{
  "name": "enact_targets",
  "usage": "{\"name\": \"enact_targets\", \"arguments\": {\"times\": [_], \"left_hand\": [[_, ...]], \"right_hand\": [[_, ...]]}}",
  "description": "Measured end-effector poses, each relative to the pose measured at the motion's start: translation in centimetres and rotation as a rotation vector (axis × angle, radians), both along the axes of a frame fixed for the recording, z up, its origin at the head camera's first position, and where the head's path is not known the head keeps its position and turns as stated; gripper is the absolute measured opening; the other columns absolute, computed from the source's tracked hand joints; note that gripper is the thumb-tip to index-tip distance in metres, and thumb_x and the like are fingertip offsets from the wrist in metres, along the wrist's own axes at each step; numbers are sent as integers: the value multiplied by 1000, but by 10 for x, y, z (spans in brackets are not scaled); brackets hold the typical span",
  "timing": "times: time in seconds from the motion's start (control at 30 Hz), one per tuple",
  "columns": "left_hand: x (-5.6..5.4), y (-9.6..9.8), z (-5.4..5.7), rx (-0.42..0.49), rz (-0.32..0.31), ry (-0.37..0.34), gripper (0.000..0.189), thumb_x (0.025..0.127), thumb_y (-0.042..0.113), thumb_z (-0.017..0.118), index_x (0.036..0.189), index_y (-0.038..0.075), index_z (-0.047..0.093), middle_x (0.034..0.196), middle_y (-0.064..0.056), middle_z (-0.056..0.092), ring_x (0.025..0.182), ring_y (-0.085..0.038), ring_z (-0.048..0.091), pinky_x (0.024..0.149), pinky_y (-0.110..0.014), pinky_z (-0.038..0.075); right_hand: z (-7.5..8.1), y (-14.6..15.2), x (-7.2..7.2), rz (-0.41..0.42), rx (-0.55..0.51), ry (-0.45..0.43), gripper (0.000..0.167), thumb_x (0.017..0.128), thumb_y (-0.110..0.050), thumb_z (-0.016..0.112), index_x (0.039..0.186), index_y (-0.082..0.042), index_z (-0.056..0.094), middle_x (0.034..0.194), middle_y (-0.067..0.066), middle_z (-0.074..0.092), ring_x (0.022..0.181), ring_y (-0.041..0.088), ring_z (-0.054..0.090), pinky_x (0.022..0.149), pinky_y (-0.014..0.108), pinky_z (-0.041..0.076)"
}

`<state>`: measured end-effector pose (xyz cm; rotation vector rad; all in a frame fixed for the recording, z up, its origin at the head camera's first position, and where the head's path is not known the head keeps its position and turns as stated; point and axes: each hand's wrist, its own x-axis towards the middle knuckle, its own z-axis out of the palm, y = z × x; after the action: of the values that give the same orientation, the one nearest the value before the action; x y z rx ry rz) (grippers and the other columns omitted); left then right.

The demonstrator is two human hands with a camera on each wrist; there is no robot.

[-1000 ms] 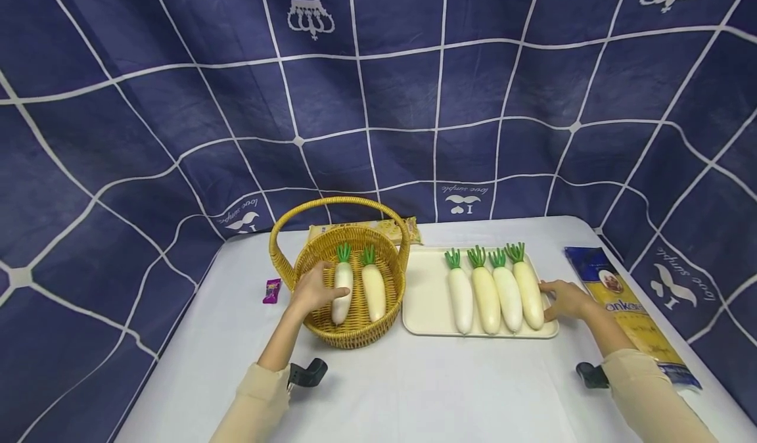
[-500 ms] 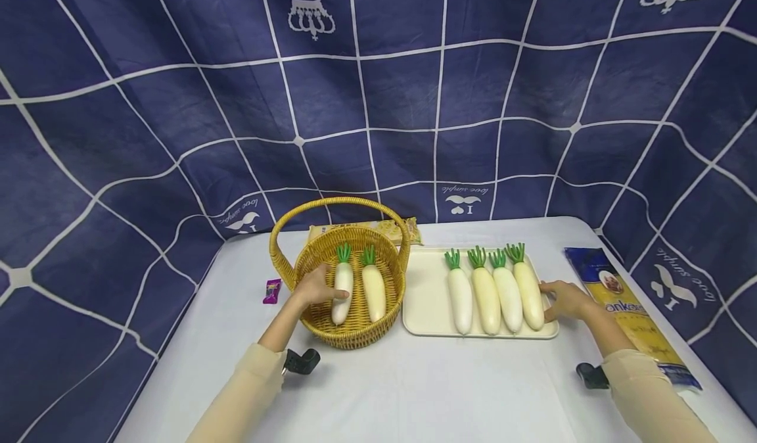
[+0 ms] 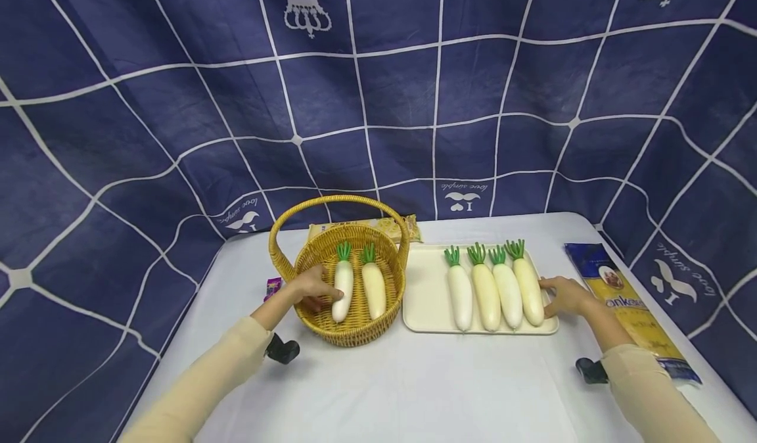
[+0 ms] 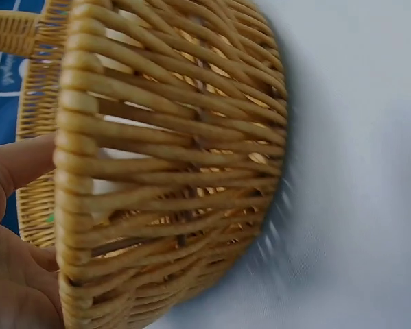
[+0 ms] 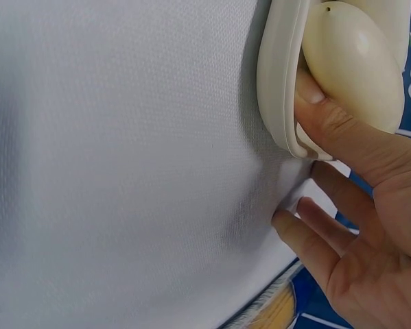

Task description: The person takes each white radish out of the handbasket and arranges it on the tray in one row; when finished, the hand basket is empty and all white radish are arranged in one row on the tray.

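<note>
My left hand (image 3: 313,284) reaches over the near left rim of a wicker basket (image 3: 349,338), its thumb straight toward a white radish (image 3: 344,279) with a green top. The radish lies flat and the thumb tip overlaps its left side; the other fingers are partly hidden inside. A second, creamier radish (image 3: 374,292) lies to its right. In the left wrist view the basket wall (image 4: 178,151) hides the fingertips. My right hand (image 3: 564,296) holds the right rim of a cream tray (image 3: 426,305), thumb inside against the rightmost radish (image 5: 356,62), other fingers outside the rim.
Several radishes lie side by side on the tray, including a white one (image 3: 460,298). A blue and yellow pasta bag (image 3: 635,318) lies right of the tray. Behind the basket is a yellow packet (image 3: 412,229); a purple snack packet (image 3: 273,287) sits left of it.
My left hand has drawn slightly left and toward the rim, its thumb sliding back across the radish, and the left forearm has swung left. The radishes, tray and right hand stay in place.
</note>
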<state>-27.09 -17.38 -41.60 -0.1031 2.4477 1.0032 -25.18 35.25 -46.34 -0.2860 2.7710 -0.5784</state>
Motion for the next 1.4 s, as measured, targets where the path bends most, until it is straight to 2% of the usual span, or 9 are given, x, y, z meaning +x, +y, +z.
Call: {"name": "enact_targets", "arguments": {"times": [0.23, 0.47, 0.63, 0.83, 1.0, 1.07, 1.17, 1.27, 1.4], "left_hand": [[-8, 0, 0, -109, -23, 4, 80, 80, 27, 74, 134, -15, 31, 103, -21, 52, 75, -37, 65, 62, -40, 58], [-16, 1, 4, -164, -58, 1, 83, 82, 29, 72, 134, -19, 28, 114, -30, 50, 77, -36, 65, 66, -41, 57], [-18, 6, 4, -238, -110, 84, 54, 79, 31, 74, 102, -11, 50, 86, -17, 54, 71, -31, 64, 63, -37, 56], [-18, 19, -1, -319, -176, 169, 35, 81, 33, 72, 76, 4, 52, 70, -7, 53, 70, -30, 64, 60, -34, 55], [-30, 23, -16, -331, -199, 166, 44, 79, 37, 71, 93, -2, 56, 84, -16, 60, 66, -28, 65, 55, -35, 55], [-43, 17, -33, -278, -207, 165, 52, 75, 42, 73, 95, -3, 55, 83, -16, 59, 60, -26, 64, 51, -36, 55], [-49, 17, -40, -254, -215, 156, 47, 73, 35, 75, 92, -4, 57, 80, -17, 60, 57, -28, 63, 49, -37, 54], [-47, 27, -27, -278, -161, 97, 32, 72, 17, 75, 86, -6, 59, 76, -20, 61, 58, -32, 64, 52, -42, 55], [-43, 33, -14, -336, -173, 72, 21, 71, 7, 69, 83, -6, 57, 73, -19, 59, 55, -28, 60, 51, -41, 54]], "right_hand": [[1, -2, -3, -23, -7, -26, 73, 64, -16, 81, 125, 12, 51, 128, 36, 46, 115, 60, 37, 93, 68, 33], [-1, -1, -2, -24, -11, -30, 73, 64, -15, 81, 124, 12, 51, 127, 37, 46, 115, 61, 37, 92, 68, 33], [1, -1, -2, -25, -10, -26, 72, 64, -14, 81, 124, 13, 51, 126, 37, 46, 114, 60, 37, 93, 68, 33], [1, 0, 0, -21, -14, -15, 71, 64, -13, 81, 123, 14, 51, 124, 39, 47, 114, 61, 38, 92, 68, 33], [0, 0, 1, -14, -19, -11, 71, 64, -13, 80, 123, 14, 51, 124, 39, 47, 114, 61, 37, 92, 68, 33], [0, 0, 1, -16, -18, -18, 72, 64, -13, 80, 123, 14, 51, 125, 38, 46, 115, 61, 37, 93, 68, 33], [0, -1, 1, -17, -14, -21, 72, 64, -13, 80, 124, 13, 51, 127, 37, 46, 115, 60, 37, 93, 67, 33], [1, -1, 1, -17, -6, -15, 71, 63, -13, 80, 123, 13, 51, 126, 37, 46, 115, 59, 38, 93, 67, 34], [2, -1, 0, -18, 0, -11, 71, 63, -12, 81, 123, 13, 52, 125, 37, 47, 114, 59, 39, 93, 67, 35]]}}
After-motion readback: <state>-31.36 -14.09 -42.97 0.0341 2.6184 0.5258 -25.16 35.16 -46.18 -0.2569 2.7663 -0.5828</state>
